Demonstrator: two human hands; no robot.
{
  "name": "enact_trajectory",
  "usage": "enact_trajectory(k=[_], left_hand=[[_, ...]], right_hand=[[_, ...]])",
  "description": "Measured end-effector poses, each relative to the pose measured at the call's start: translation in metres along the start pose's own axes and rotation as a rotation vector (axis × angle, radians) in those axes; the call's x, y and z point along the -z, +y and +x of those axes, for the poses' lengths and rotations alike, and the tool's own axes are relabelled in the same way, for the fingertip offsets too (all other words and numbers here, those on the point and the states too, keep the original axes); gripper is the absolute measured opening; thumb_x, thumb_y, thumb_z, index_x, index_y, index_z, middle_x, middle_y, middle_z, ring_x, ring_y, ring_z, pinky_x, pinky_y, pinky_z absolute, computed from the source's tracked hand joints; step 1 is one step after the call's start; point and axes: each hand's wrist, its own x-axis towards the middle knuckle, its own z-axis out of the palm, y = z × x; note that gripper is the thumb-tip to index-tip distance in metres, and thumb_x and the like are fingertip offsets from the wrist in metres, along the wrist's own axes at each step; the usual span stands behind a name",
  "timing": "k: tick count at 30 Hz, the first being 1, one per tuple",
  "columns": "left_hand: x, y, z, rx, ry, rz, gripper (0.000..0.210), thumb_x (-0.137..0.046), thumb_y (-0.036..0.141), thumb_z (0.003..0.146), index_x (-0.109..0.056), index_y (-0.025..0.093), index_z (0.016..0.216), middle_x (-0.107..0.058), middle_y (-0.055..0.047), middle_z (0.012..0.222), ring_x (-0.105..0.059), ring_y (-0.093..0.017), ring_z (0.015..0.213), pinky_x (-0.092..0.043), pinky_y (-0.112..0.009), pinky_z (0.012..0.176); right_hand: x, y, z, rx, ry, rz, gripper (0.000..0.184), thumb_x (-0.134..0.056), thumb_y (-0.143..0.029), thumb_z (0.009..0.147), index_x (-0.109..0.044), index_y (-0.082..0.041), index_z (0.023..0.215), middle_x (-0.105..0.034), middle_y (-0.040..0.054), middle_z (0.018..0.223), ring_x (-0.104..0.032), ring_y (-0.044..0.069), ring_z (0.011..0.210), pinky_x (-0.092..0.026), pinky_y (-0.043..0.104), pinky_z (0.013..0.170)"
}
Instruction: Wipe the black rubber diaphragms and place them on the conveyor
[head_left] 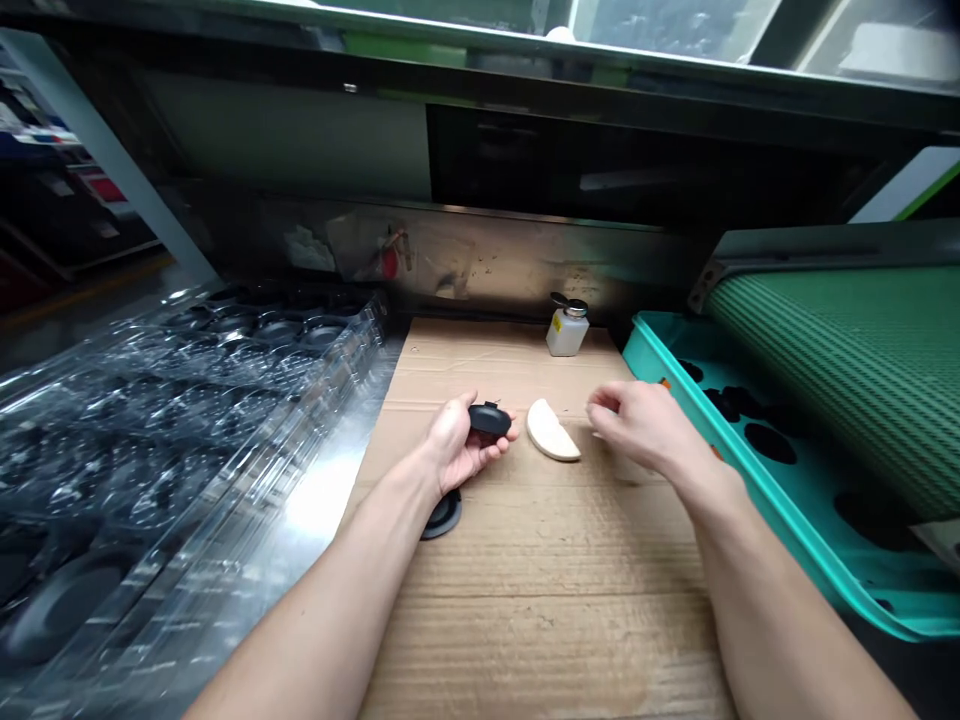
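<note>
My left hand (466, 445) grips a small black round plastic part (489, 419) with a tab on its rim, tilted above the cardboard. Partly hidden beneath that wrist, another black round part (444, 515) lies on the sheet. A white half-round pad (551, 430) rests flat between my hands, touched by neither. To the right of the pad, my right hand (634, 420) is raised with thumb and fingers drawn together. Whatever its fingertips may hold is hidden.
Cardboard (555, 600) covers the bench. A pump-top bottle (568, 328) stands at the back. Clear trays (202, 400) with black round parts are stacked left. On the right, a teal bin (750, 500) holding black pieces sits under a green conveyor belt (862, 350).
</note>
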Motion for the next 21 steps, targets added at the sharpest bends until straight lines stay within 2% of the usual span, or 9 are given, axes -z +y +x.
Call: enact_trajectory(k=[3,6,9,12,15,17,19,21], left_hand=[[0.005,0.006,0.0,0.041,-0.019,-0.123,0.049,-0.023,0.04,0.097,-0.058,0.005,0.097,-0.059,-0.011,0.065,-0.052,-0.011,0.045,-0.041,-0.016,0.035],[0.007,0.007,0.0,0.051,-0.013,-0.149,0.049,-0.024,0.04,0.097,-0.058,0.004,0.1,-0.06,-0.012,0.066,-0.053,-0.011,0.046,-0.043,-0.016,0.036],[0.008,0.006,0.0,0.05,-0.017,-0.154,0.049,-0.026,0.04,0.097,-0.058,0.003,0.103,-0.06,-0.013,0.067,-0.054,-0.012,0.047,-0.045,-0.017,0.038],[0.01,0.004,0.003,-0.007,-0.014,-0.124,0.05,-0.026,0.041,0.097,-0.058,0.003,0.104,-0.062,-0.015,0.069,-0.056,-0.013,0.048,-0.046,-0.019,0.04],[0.008,-0.001,0.005,-0.189,-0.002,-0.106,0.041,-0.032,0.038,0.096,-0.058,0.008,0.106,-0.067,-0.016,0.078,-0.062,-0.017,0.058,-0.052,-0.026,0.05],[0.005,-0.006,0.005,-0.3,-0.047,-0.143,0.03,-0.038,0.031,0.095,-0.059,0.013,0.107,-0.069,-0.013,0.087,-0.066,-0.019,0.069,-0.056,-0.031,0.063],[0.001,-0.009,0.004,-0.321,-0.127,-0.179,0.028,-0.039,0.029,0.095,-0.061,0.013,0.105,-0.069,-0.012,0.096,-0.068,-0.02,0.082,-0.056,-0.034,0.076],[-0.003,-0.013,0.003,-0.317,-0.186,-0.19,0.034,-0.036,0.032,0.097,-0.063,0.011,0.105,-0.069,-0.014,0.103,-0.067,-0.022,0.092,-0.055,-0.035,0.085]], right_hand=[[-0.004,0.007,0.001,-0.093,-0.044,-0.125,0.029,-0.049,-0.037,0.086,-0.071,-0.022,0.099,-0.07,0.0084,0.087,-0.063,0.025,0.078,-0.038,0.031,0.062],[-0.016,-0.011,-0.003,-0.031,0.008,-0.045,0.039,-0.043,-0.048,0.092,-0.066,-0.025,0.112,-0.067,0.009,0.105,-0.062,0.026,0.09,-0.041,0.033,0.069],[-0.032,-0.031,-0.007,0.046,-0.044,0.024,0.047,-0.048,-0.06,0.088,-0.063,-0.026,0.117,-0.066,0.0096,0.106,-0.063,0.026,0.088,-0.043,0.034,0.071],[-0.045,-0.04,-0.009,0.066,-0.033,0.018,0.041,-0.055,-0.051,0.086,-0.063,-0.025,0.116,-0.066,0.0097,0.098,-0.062,0.027,0.084,-0.044,0.035,0.072],[-0.05,-0.05,-0.012,0.041,0.159,0.175,0.035,-0.052,-0.042,0.09,-0.062,-0.022,0.117,-0.065,0.0097,0.1,-0.061,0.025,0.088,-0.045,0.036,0.078],[-0.052,-0.064,-0.016,0.077,0.262,0.324,0.035,-0.051,-0.04,0.091,-0.061,-0.02,0.118,-0.064,0.0096,0.103,-0.059,0.023,0.092,-0.047,0.036,0.082],[-0.053,-0.081,-0.021,0.171,0.266,0.403,0.034,-0.05,-0.037,0.091,-0.061,-0.021,0.118,-0.062,0.0094,0.105,-0.058,0.023,0.094,-0.047,0.036,0.084],[-0.055,-0.094,-0.025,0.218,0.253,0.379,0.034,-0.049,-0.033,0.091,-0.061,-0.02,0.12,-0.059,0.0112,0.109,-0.055,0.024,0.098,-0.047,0.037,0.086]])
